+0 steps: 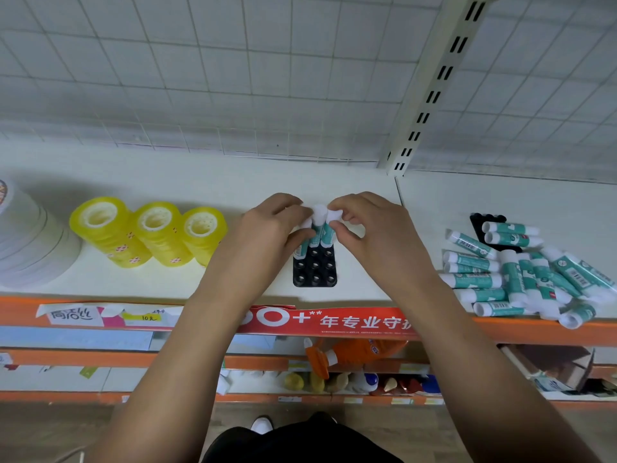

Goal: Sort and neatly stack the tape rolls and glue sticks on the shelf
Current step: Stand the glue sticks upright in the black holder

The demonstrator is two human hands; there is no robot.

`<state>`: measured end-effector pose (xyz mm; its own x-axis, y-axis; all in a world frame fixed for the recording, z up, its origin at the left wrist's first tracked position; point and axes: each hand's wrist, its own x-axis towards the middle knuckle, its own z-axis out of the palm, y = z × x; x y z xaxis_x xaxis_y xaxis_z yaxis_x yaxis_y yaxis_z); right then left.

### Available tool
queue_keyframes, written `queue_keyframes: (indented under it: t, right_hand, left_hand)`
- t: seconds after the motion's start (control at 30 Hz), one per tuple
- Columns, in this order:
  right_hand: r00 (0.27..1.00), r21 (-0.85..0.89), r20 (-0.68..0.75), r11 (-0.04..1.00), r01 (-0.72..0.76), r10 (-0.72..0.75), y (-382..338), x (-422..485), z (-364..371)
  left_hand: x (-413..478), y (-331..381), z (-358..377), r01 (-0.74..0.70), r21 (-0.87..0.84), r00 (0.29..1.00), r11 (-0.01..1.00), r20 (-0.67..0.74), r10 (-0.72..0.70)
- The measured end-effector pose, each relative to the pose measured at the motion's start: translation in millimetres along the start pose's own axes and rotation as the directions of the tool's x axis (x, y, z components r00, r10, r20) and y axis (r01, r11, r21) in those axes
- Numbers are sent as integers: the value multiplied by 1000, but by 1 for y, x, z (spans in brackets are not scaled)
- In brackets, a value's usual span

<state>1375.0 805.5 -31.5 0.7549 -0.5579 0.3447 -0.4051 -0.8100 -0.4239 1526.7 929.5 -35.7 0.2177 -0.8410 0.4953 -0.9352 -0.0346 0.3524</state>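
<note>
While we pinch the white caps of three upright glue sticks [317,233] in the tray's [315,269] far row, left hand [267,228] and right hand [370,228] each closed on them, the loose pile [521,279] lies nearer our right.

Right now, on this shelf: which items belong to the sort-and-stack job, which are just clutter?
Job:
- left hand and right hand, pinching glue sticks upright in the black tray
- loose glue stick pile
- yellow tape stacks
- white tape stack

Lying about:
- orange bottle below
- price labels
</note>
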Motion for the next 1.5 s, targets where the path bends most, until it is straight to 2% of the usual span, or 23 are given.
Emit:
queue_keyframes:
  t: [0.2,0.3,0.4,0.5,0.7,0.83,1.07,1.2,1.4,1.5]
  right_hand:
    - [1000,0,-7,1000,-19,19,-1,1,2]
    - [999,-33,-1,999,-41,41,-1,-4,-5]
    - [993,-31,-72,995,-92,89,3,-14,-15]
    - [981,-68,-175,993,-96,83,13,-32,-27]
    - [957,-142,-231,967,-212,176,41,-80,-59]
    - [932,-157,-252,940,-304,259,61,-106,-81]
    - [923,-160,-255,929,-334,288,97,-131,-108]
    - [919,-166,-268,925,-341,290,117,-140,-114]
    - [927,-169,-259,932,-321,272,133,-142,-120]
    - [928,-155,-243,933,-324,282,143,-142,-123]
  left_hand:
    - [4,2,-3,17,19,999,1000,49,-18]
    - [4,7,-8,18,31,1000,999,7,-19]
    - [9,18,-16,-17,-6,997,1000,-75,16]
    - [17,35,-13,-116,-86,990,990,-87,109]
    - [24,80,34,-231,-207,963,951,88,254]
    - [28,101,63,-266,-228,927,937,207,313]
    - [45,133,93,-234,-193,900,953,328,287]
    - [50,148,108,-236,-190,888,953,358,291]
    - [59,161,124,-254,-92,881,963,388,270]
    - [61,163,127,-243,-108,873,964,409,265]
